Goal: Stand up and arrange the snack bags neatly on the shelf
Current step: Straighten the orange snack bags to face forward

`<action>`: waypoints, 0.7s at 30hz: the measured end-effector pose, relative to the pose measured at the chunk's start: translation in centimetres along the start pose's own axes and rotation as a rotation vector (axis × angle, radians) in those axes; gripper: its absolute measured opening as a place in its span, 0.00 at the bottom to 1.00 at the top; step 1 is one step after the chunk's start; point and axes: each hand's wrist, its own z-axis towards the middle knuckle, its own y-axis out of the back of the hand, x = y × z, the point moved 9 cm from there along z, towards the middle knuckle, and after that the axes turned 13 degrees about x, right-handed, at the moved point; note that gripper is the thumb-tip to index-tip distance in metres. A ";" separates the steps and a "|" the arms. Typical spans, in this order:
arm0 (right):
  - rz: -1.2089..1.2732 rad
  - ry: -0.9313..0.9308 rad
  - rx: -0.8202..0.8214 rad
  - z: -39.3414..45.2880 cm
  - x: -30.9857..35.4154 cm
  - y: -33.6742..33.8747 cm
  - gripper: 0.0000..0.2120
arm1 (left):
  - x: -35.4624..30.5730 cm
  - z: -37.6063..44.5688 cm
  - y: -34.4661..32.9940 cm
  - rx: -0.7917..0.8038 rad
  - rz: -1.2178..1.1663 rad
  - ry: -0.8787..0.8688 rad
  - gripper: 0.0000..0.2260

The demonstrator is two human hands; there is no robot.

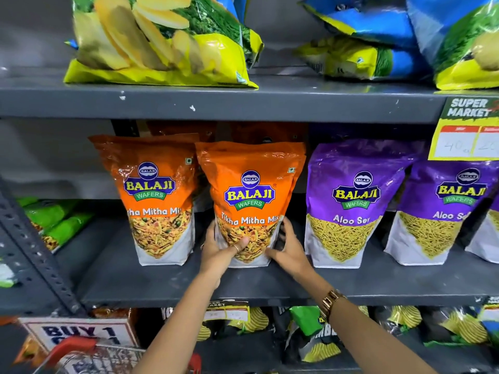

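An orange Tikha Mitha Mix bag (249,195) stands upright on the grey middle shelf (162,282). My left hand (221,252) grips its lower left side, thumb across the front. My right hand (289,252) holds its lower right edge. A second orange bag (154,195) stands just to its left, touching or nearly so. More orange bags show behind them in shadow. Two purple Aloo Sev bags (353,201) (442,209) stand to the right, with a gap between the held bag and the nearer one.
Green bags (54,220) lie at the shelf's far left. Yellow-green chip bags (162,41) and blue ones (378,36) sit on the upper shelf. A yellow price tag (467,130) hangs at right. Below are more snack bags, a "BUY 1" sign (81,333) and a cart handle (73,346).
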 end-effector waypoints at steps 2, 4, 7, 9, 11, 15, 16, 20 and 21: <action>-0.040 0.049 -0.179 -1.2 0.8 0.7 0.35 | 0.6 -0.3 0.3 0.025 0.030 0.015 0.42; -0.111 0.106 -0.334 -2.6 2.1 0.9 0.31 | 1.0 -0.7 0.5 0.054 0.040 0.024 0.43; -0.242 0.257 -0.507 -4.6 4.7 0.2 0.21 | 0.9 -0.8 1.8 -0.007 0.034 0.018 0.39; -0.264 0.354 -0.481 -5.1 6.1 -1.5 0.16 | 0.2 -1.3 4.7 -0.184 0.001 -0.055 0.30; -0.316 0.401 -0.369 -4.8 7.1 -3.9 0.12 | -1.2 -2.7 8.4 -0.428 -0.026 -0.183 0.16; -0.387 0.390 -0.090 -2.9 7.4 -9.6 0.12 | -2.0 -5.0 15.2 -0.786 0.009 -0.257 0.15; -0.382 0.348 -0.032 -2.0 7.0 -10.9 0.13 | -1.8 -4.8 16.4 -0.793 0.028 -0.242 0.19; -0.385 0.075 0.141 2.0 3.9 -14.9 0.25 | 0.4 -1.7 18.2 -0.532 0.028 -0.087 0.28; -0.389 0.008 0.167 2.8 3.2 -15.6 0.29 | 0.8 -0.7 18.1 -0.425 -0.010 -0.087 0.26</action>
